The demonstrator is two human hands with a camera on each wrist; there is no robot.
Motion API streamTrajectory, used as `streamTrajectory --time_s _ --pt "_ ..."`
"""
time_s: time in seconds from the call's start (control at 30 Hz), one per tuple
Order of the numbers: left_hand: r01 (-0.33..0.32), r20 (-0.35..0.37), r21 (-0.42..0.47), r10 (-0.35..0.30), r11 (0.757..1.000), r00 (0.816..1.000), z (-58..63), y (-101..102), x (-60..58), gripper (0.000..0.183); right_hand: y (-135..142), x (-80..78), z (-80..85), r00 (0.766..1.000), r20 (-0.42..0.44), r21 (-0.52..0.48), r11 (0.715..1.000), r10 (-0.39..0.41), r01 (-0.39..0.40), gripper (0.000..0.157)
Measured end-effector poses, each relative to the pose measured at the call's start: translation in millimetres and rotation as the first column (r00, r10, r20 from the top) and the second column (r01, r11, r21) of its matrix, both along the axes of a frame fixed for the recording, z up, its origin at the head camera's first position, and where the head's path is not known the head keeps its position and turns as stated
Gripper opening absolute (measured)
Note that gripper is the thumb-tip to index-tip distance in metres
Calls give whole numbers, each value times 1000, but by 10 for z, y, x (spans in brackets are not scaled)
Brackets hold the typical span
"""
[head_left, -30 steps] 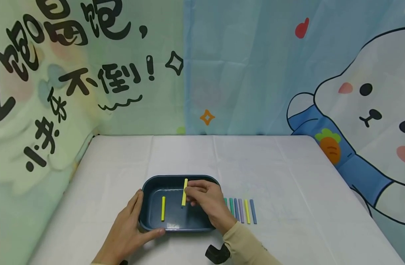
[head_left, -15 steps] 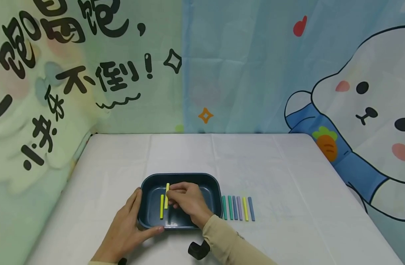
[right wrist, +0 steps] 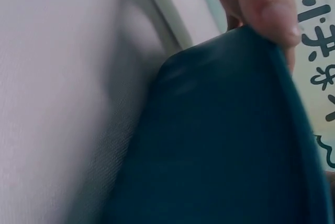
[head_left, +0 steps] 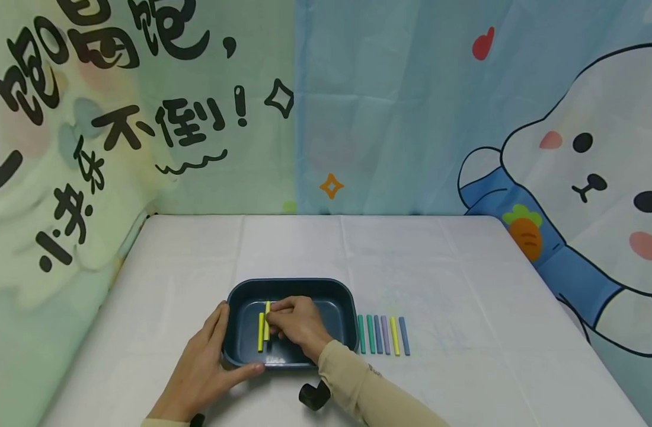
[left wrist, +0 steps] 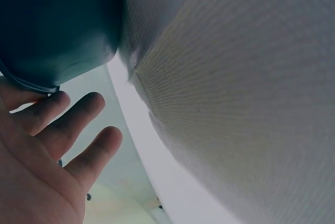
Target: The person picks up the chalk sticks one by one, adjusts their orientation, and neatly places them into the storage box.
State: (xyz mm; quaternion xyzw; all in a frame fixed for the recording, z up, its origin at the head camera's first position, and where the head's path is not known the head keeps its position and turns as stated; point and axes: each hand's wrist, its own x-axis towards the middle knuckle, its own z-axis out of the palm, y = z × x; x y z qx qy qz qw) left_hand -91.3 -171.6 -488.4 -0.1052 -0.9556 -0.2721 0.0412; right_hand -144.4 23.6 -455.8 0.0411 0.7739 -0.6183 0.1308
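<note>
In the head view, a dark blue rectangular tray (head_left: 240, 335) lies on the cloth-covered table. My left hand (head_left: 211, 356) rests against its left side, thumb along the front corner, the other fingers by the left rim; the left wrist view shows these fingers (left wrist: 78, 122) extended. Over the tray's left half, my right hand (head_left: 299, 325) pinches a yellow chalk stick (head_left: 267, 333), held upright in the picture. Just left of it, a second yellow chalk stick (head_left: 260, 333) lies in the tray. The right wrist view shows mostly the tray wall (right wrist: 220, 130), with the chalk hidden.
Right of the tray, several chalk sticks (head_left: 386, 335) in green, blue, purple and yellow lie in a row on the white tablecloth (head_left: 464, 379). A black strap mount (head_left: 314, 396) hangs at the right wrist. A printed curtain (head_left: 390, 118) stands behind the table.
My right hand has carried the yellow chalk stick left and slightly down, from the tray's middle to beside the other yellow one. The left hand stays at the tray's left side.
</note>
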Motion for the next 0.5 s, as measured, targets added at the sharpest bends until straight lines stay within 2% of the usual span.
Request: streamTrajectory --time_s 0.5 --pt "-3 1 -8 3 1000 1000 1 -3 -2 126 -46 -61 -85 998 57 135 991 14 -22 11"
